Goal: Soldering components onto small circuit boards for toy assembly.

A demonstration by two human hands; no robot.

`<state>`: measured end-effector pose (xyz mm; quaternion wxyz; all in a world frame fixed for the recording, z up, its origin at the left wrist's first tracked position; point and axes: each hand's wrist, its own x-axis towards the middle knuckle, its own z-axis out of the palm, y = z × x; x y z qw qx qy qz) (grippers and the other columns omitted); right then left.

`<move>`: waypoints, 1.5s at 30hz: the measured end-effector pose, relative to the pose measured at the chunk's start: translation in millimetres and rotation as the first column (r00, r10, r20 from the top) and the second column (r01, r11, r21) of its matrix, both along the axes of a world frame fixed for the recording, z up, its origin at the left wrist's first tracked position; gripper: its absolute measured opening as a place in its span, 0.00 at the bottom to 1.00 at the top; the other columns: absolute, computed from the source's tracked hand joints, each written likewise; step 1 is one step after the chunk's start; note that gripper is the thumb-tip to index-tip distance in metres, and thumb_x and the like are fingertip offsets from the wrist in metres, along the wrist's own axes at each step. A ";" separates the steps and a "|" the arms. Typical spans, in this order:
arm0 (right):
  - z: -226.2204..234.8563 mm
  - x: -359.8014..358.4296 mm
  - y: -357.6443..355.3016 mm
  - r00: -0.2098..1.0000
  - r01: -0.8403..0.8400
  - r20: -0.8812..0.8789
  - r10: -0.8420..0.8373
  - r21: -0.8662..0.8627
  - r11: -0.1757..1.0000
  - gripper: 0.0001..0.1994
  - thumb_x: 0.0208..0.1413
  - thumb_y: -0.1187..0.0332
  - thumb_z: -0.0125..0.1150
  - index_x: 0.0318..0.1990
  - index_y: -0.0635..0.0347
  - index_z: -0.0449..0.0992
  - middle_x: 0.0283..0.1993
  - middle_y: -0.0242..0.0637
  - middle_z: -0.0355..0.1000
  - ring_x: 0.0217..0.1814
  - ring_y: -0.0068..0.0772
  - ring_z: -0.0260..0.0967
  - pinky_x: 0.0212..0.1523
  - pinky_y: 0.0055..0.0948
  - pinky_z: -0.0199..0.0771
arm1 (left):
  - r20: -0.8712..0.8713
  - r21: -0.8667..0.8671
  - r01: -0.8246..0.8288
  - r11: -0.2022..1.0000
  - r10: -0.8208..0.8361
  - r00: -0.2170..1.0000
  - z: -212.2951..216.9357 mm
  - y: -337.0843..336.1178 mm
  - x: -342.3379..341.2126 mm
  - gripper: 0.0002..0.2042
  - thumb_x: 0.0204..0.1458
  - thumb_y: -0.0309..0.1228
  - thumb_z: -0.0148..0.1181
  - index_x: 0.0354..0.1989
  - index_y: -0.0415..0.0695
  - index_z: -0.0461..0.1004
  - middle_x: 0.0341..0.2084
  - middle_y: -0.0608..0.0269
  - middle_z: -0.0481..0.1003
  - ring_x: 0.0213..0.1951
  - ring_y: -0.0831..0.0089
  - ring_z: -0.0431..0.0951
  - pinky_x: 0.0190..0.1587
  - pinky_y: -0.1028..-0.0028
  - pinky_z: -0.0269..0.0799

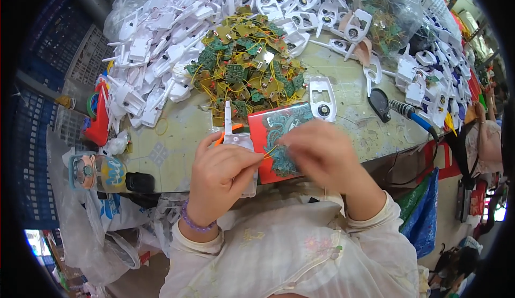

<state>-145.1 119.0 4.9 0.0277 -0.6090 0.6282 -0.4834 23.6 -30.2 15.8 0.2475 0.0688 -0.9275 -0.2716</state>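
My left hand (222, 172) is closed, its thumb and forefinger pinching a thin yellow wire (271, 152). Under that hand lies a white plastic housing (239, 141) with a long narrow stem pointing away from me; the hand covers much of it. An orange piece (220, 138) shows beside the left fingers, its kind unclear. My right hand (322, 150) is by the wire's other end, over a red flat sheet (258, 128) bearing a teal tangled mass (284, 161). Motion smears the right fingers, so their grip is hidden.
Green circuit boards with yellow wires (247, 67) are heaped beyond my hands. White housings (155, 56) pile up behind and left. An open housing (322, 98), a black oval part (379, 105) and a blue-handled soldering iron (421, 122) lie right. A bottle (99, 172) stands left.
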 end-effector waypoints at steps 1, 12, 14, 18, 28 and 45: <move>-10.6 -11.3 2.1 0.982 0.186 -0.015 -0.186 -0.024 0.982 0.11 0.43 0.77 0.63 0.38 0.59 0.76 0.35 0.39 0.73 0.37 0.43 0.71 0.39 0.37 0.72 | -0.031 0.042 -0.044 0.998 0.045 0.998 0.4 2.0 -0.8 0.06 0.43 0.23 0.63 0.31 0.47 0.77 0.27 0.66 0.77 0.33 0.68 0.77 0.53 0.59 0.61; -67.0 -68.9 1.2 0.754 0.627 -0.520 -0.401 0.387 0.676 0.04 0.44 0.69 0.62 0.26 0.59 0.76 0.30 0.38 0.69 0.38 0.39 0.69 0.38 0.36 0.71 | -0.010 0.771 -0.150 0.618 0.247 0.969 -1.8 1.6 1.2 0.04 0.50 0.20 0.57 0.34 0.36 0.73 0.30 0.66 0.74 0.33 0.80 0.70 0.37 0.81 0.66; -70.2 -68.2 7.4 0.716 0.664 -0.546 -0.435 0.340 0.666 0.03 0.43 0.72 0.60 0.27 0.58 0.75 0.30 0.38 0.69 0.37 0.41 0.68 0.37 0.37 0.71 | 0.039 0.820 -0.174 0.546 0.250 0.967 -2.8 -1.1 2.6 0.04 0.50 0.21 0.58 0.34 0.36 0.74 0.29 0.66 0.73 0.34 0.81 0.70 0.38 0.80 0.66; -24.2 -45.6 22.0 0.762 0.624 -0.263 -0.592 0.054 0.779 0.05 0.41 0.78 0.60 0.28 0.60 0.73 0.28 0.40 0.68 0.33 0.45 0.68 0.32 0.36 0.69 | -0.035 0.635 -0.145 0.758 0.216 0.976 -7.2 -11.0 6.3 0.04 0.49 0.21 0.60 0.33 0.36 0.75 0.28 0.65 0.74 0.33 0.79 0.71 0.38 0.79 0.66; 13.5 -24.8 16.2 0.862 0.030 -0.502 0.075 0.197 0.980 0.08 0.38 0.75 0.61 0.30 0.58 0.72 0.34 0.35 0.69 0.36 0.37 0.68 0.36 0.34 0.69 | 0.028 0.629 -0.231 0.743 0.276 0.961 -1.5 -8.7 16.9 0.03 0.55 0.23 0.54 0.34 0.37 0.72 0.29 0.62 0.74 0.33 0.76 0.73 0.39 0.78 0.67; 30.6 4.5 -64.4 0.897 -0.219 -0.332 0.291 0.238 0.946 0.06 0.44 0.73 0.62 0.32 0.54 0.79 0.31 0.31 0.71 0.36 0.36 0.66 0.39 0.33 0.64 | -0.062 0.518 -0.166 0.839 0.230 0.971 3.2 -11.5 23.2 0.05 0.54 0.23 0.57 0.37 0.36 0.74 0.31 0.64 0.75 0.34 0.78 0.74 0.42 0.79 0.67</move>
